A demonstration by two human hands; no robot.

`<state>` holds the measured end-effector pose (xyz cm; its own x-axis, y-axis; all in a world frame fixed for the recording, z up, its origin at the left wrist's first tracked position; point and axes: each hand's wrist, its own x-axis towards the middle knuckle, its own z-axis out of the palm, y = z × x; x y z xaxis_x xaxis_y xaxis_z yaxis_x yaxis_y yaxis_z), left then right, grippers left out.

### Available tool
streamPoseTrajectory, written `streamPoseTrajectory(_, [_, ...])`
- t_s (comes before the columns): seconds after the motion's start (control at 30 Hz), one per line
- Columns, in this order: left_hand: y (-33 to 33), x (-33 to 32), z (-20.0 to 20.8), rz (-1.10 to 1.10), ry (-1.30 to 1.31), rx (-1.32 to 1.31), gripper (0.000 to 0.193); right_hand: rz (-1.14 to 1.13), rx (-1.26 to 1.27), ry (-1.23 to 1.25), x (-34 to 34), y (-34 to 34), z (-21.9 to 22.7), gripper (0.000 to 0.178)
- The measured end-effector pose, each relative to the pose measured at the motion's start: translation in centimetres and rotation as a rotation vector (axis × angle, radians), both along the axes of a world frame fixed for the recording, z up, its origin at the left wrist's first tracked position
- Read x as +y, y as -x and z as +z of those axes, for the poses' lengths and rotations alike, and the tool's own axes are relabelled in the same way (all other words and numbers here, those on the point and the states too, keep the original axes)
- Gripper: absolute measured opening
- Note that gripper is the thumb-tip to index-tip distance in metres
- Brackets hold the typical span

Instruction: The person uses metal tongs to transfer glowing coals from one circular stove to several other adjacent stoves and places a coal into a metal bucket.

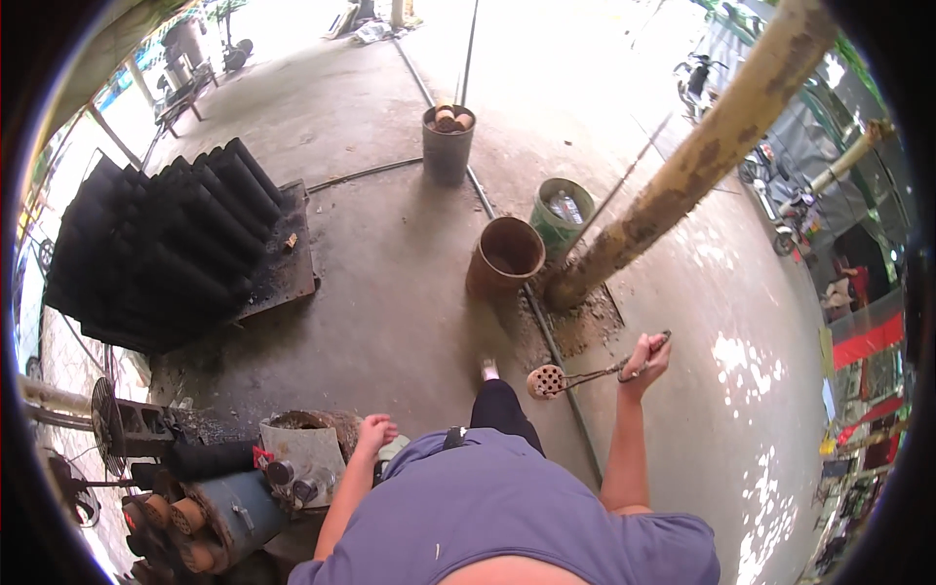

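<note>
My right hand (647, 359) is closed round the handles of a pair of thin metal tongs (597, 374), held out to my right. A tan, burnt honeycomb coal briquette (547, 381) with round holes hangs at the tongs' far end, above the floor. My left hand (376, 431) is empty, its fingers loosely bent and slightly apart, beside a metal stove (302, 448). Ahead of the briquette stands a rusty brown bucket (506, 257), its inside dark. Behind that, a dark bucket (448, 156) holds several tan briquettes.
Black briquettes (166, 244) are stacked in rows on a low platform (292, 229) at the left. A green bucket (562, 216) stands by a slanting wooden post (682, 166). A thin pipe (561, 361) crosses the floor. Near-left is a blue drum (234, 512) with tan briquettes.
</note>
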<state>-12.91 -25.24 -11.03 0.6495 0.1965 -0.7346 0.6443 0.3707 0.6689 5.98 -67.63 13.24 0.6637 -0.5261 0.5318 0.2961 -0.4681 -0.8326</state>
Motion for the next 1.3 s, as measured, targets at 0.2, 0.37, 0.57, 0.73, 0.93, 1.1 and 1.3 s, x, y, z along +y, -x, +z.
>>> streamPoseTrajectory(0.2, [-3.0, 1.4, -5.8, 0.397, -0.021, 0.195, 0.017, 0.173, 0.108, 0.063, 6.6, -24.4, -2.8, 0.015])
streamPoseTrajectory(0.37, [-11.3, -1.9, -2.0, 0.43, -0.105, 0.376, 0.019, 0.273, 0.113, 0.03, 13.1, -48.5, -5.1, 0.018])
streamPoseTrajectory(0.57, [-22.5, -3.2, 4.7, 0.653, 0.006, 0.374, 0.025, 0.397, 0.037, 0.043, 23.0, -72.2, -4.3, 0.032])
streamPoseTrajectory(0.73, [-24.0, -4.5, 4.2, 0.712, -0.01, 0.439, 0.022, 0.452, -0.085, 0.071, 28.9, -85.5, -4.4, 0.037])
streamPoseTrajectory(0.93, [-24.0, -6.5, 3.5, 0.678, -0.035, 0.554, 0.019, 0.452, -0.1, 0.155, 29.2, -90.3, -6.3, 0.043])
streamPoseTrajectory(1.1, [-22.5, -7.6, 3.7, 0.8, -0.006, 0.463, 0.021, 0.512, -0.058, 0.09, 27.1, -82.2, -6.2, 0.036])
streamPoseTrajectory(1.3, [-20.5, -9.5, 4.0, 0.867, 0.017, 0.332, 0.021, 0.688, 0.024, 0.119, 24.8, -65.0, -8.0, 0.031])
